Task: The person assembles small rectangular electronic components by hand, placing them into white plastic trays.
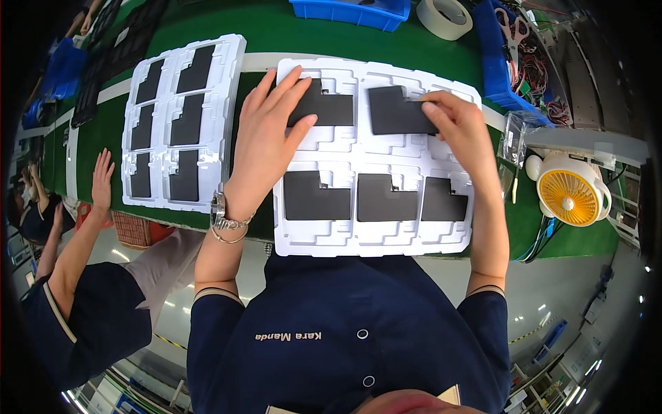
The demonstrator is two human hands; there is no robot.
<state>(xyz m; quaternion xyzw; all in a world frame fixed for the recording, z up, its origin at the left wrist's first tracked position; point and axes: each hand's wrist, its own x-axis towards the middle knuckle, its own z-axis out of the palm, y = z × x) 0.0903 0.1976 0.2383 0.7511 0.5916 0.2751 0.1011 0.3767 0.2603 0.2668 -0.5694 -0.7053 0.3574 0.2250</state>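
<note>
A white moulded plastic tray [317, 245] lies in front of me with flat black L-shaped pieces in its pockets. My right hand [458, 124] is closed, pinching one black L-shaped piece [396, 117] by its right end. That piece sits slightly askew over the far right pockets. My left hand [265, 138] is open, fingers spread across the far left corner of the tray and partly over another black piece [331, 109]. Three more pieces lie in the near row: a left one [310, 200], a middle one [386, 200] and a right one [443, 200].
Left of me is a second white tray [162, 127] with several similar pieces. A co-worker's hand [102, 181] rests beside it. On the green table [262, 41] are a blue bin [355, 12], a tape roll [445, 17], a bin of wires and scissors [514, 62] and a small fan [569, 190].
</note>
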